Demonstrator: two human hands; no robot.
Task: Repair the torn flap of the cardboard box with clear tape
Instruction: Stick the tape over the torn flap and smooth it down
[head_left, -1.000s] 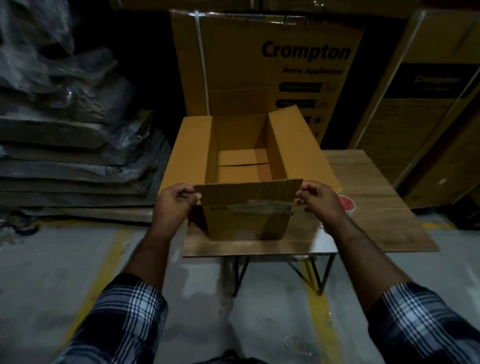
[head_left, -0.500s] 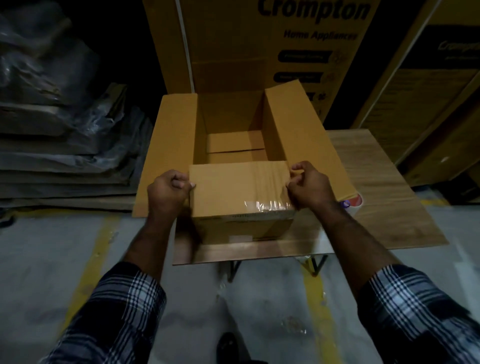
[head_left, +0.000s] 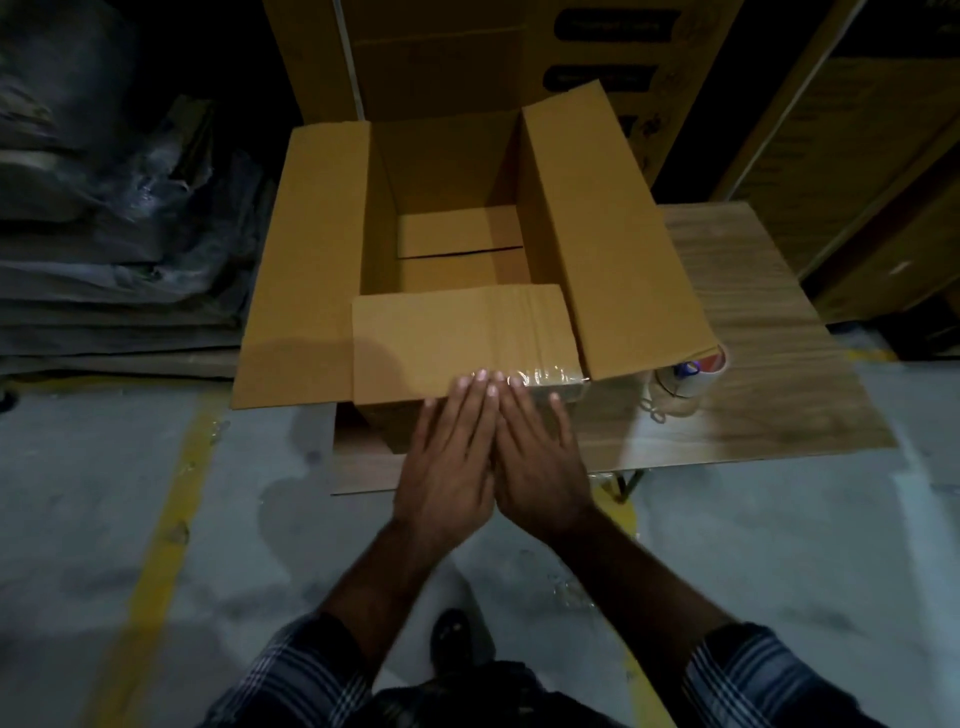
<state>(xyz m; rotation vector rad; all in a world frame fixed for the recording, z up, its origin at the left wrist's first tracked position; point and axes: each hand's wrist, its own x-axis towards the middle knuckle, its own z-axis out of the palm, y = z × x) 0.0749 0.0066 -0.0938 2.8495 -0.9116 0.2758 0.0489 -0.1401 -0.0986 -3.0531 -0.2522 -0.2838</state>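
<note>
An open brown cardboard box (head_left: 311, 270) stands on a small wooden table (head_left: 753, 332). Its near flap (head_left: 447, 338) is folded inward over the opening, with shiny clear tape (head_left: 550, 375) along the fold at its right end. My left hand (head_left: 447, 457) and my right hand (head_left: 535, 457) lie flat side by side, fingers extended, with their fingertips on the near top edge of the box at the fold, next to the tape. Neither hand holds anything. A tape roll (head_left: 691, 379) sits on the table, partly under the box's right flap.
Large printed cartons (head_left: 467, 57) stand behind the table and at the right. Plastic-wrapped flat stacks (head_left: 104, 249) fill the left. The concrete floor has yellow lines (head_left: 161, 519). My shoe (head_left: 452, 639) shows below the table.
The hands let go of the near flap's side edges and came together, flat, at the front fold by the tape. The flap went from upright to folded inward. The view tilted further down.
</note>
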